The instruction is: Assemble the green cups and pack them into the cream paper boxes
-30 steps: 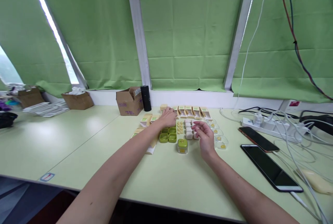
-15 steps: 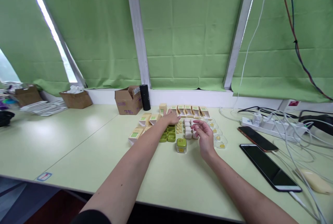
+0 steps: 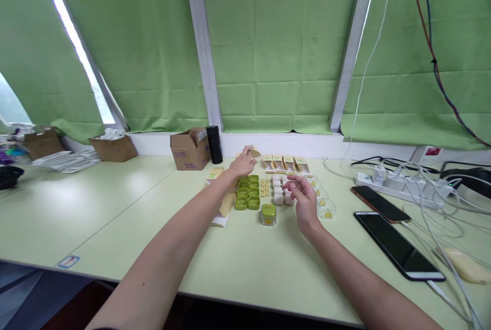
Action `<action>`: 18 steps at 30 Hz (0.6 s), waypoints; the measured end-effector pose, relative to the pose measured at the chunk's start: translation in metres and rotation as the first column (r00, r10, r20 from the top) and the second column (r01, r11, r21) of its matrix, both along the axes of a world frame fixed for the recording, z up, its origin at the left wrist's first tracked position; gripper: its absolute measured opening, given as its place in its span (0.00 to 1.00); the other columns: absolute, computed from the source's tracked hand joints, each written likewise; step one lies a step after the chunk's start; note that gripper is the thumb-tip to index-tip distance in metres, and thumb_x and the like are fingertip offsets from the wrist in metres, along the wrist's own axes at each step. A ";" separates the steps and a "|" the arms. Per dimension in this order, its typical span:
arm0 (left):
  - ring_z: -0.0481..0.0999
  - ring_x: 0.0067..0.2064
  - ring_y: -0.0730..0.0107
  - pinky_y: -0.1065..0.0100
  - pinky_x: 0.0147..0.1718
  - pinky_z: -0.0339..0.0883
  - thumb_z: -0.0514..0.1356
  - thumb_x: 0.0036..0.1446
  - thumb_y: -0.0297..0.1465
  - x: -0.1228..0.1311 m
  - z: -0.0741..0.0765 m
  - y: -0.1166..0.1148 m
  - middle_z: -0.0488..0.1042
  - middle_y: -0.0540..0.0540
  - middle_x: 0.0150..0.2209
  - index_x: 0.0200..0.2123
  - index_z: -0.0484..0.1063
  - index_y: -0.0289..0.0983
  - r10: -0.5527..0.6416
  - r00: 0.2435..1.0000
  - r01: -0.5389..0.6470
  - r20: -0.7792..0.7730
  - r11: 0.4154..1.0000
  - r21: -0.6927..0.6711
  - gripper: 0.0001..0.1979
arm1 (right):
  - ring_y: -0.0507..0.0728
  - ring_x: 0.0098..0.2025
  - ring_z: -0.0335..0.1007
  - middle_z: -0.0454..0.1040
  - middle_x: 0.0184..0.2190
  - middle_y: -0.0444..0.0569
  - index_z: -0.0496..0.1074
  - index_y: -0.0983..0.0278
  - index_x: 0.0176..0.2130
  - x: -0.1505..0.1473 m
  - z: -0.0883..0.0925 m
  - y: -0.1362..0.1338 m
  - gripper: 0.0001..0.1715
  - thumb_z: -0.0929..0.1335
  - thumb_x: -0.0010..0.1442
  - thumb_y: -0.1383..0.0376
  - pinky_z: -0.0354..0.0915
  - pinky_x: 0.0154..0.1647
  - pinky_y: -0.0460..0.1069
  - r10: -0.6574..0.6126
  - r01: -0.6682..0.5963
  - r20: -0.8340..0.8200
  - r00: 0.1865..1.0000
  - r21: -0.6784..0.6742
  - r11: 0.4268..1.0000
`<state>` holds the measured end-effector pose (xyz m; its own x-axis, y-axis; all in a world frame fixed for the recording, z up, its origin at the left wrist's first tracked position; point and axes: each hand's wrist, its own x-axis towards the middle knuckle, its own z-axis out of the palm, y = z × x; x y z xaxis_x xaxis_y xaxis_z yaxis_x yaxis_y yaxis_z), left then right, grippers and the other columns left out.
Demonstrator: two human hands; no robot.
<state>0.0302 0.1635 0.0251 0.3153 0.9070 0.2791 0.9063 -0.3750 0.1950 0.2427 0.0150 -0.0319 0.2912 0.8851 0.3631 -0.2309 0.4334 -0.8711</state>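
Change since half a second ago: the left hand (image 3: pixel 242 164) has risen from the back row and now holds one tan carton (image 3: pixel 252 152) clear of the table, fingers closed about its lower end; the row of cartons (image 3: pixel 284 164) it left now counts four. The green trays (image 3: pixel 247 193), then partly under the forearm, are now in full view. The right hand (image 3: pixel 306 201) has hardly moved; it hovers half open, fingers loosely curled, above the white blocks (image 3: pixel 277 190), and grips nothing that can be seen.

Clearances: the table (image 3: pixel 126 202) is bare to the left of the left forearm as far as the cardboard box (image 3: pixel 191 149) and the black cylinder (image 3: pixel 214 144); the strip between the green-lidded jar (image 3: pixel 268 214) and the near edge is also free. To the right, room is limited by two phones (image 3: pixel 399 246) and by the power strip (image 3: pixel 399 187) with its loose cables.

Count:
- green trays: two columns, eight as far as can be told;
- white blocks: one column of four visible (any others are hidden behind the right hand);
- clear domes (image 3: pixel 325 208) with yellow inserts: about four;
- green-lidded jar: one;
- yellow pieces (image 3: pixel 264 187): too small to count;
- further cartons (image 3: pixel 215 173) lie beside and under the left forearm.
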 end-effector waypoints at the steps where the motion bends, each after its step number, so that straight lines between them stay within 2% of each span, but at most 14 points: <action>1: 0.64 0.70 0.52 0.54 0.70 0.58 0.46 0.71 0.37 -0.002 0.002 -0.007 0.50 0.34 0.74 0.66 0.61 0.32 -0.007 1.000 0.007 0.009 1.000 0.022 0.26 | 0.58 0.35 0.71 0.78 0.31 0.47 0.77 0.60 0.41 0.000 0.000 0.000 0.17 0.73 0.54 0.55 0.63 0.34 0.51 -0.010 0.010 0.004 1.000 0.006 1.000; 4: 0.66 0.69 0.52 0.52 0.70 0.60 0.46 0.72 0.37 -0.009 0.003 -0.036 0.50 0.34 0.74 0.67 0.58 0.34 -0.049 0.999 0.046 0.025 0.994 0.096 0.25 | 0.59 0.38 0.74 0.79 0.32 0.47 0.77 0.59 0.41 0.001 0.000 0.003 0.17 0.73 0.54 0.54 0.65 0.37 0.52 -0.038 0.038 0.020 0.999 0.013 0.999; 8: 0.68 0.68 0.48 0.48 0.67 0.64 0.47 0.73 0.37 -0.013 -0.003 -0.086 0.54 0.32 0.73 0.70 0.55 0.34 -0.149 0.989 0.144 -0.003 0.952 0.270 0.26 | 0.61 0.39 0.77 0.83 0.35 0.50 0.78 0.60 0.43 0.000 0.002 0.004 0.22 0.75 0.54 0.50 0.67 0.37 0.53 -0.019 0.021 0.057 0.998 -0.024 0.999; 12: 0.63 0.71 0.43 0.44 0.66 0.65 0.48 0.73 0.36 -0.014 -0.011 -0.138 0.56 0.31 0.73 0.71 0.54 0.33 -0.201 0.976 0.217 -0.082 0.924 0.315 0.27 | 0.64 0.42 0.79 0.85 0.41 0.55 0.78 0.61 0.45 -0.002 0.006 0.003 0.31 0.78 0.51 0.43 0.67 0.36 0.53 0.095 -0.084 0.089 0.991 -0.114 0.990; 14: 0.65 0.70 0.43 0.43 0.66 0.66 0.49 0.73 0.35 -0.015 -0.015 -0.159 0.59 0.32 0.72 0.70 0.55 0.35 -0.236 0.966 0.259 -0.110 0.911 0.322 0.26 | 0.64 0.43 0.80 0.86 0.43 0.57 0.79 0.61 0.46 -0.003 0.008 0.002 0.34 0.77 0.51 0.40 0.67 0.35 0.53 0.150 -0.135 0.099 0.984 -0.151 0.979; 18: 0.67 0.69 0.44 0.42 0.70 0.61 0.52 0.72 0.34 -0.018 -0.023 -0.183 0.64 0.34 0.69 0.69 0.57 0.37 -0.309 0.934 0.353 -0.181 0.878 0.322 0.26 | 0.65 0.43 0.81 0.86 0.43 0.57 0.82 0.61 0.42 -0.004 0.010 0.004 0.37 0.75 0.51 0.34 0.66 0.32 0.51 0.206 -0.188 0.088 0.975 -0.180 0.966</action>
<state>0.0126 -0.0191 0.0021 0.6316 0.5975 0.4941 0.7251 -0.6808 -0.1036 0.2391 0.0189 -0.0215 0.0734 0.9723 0.2220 -0.2002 0.2325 -0.9518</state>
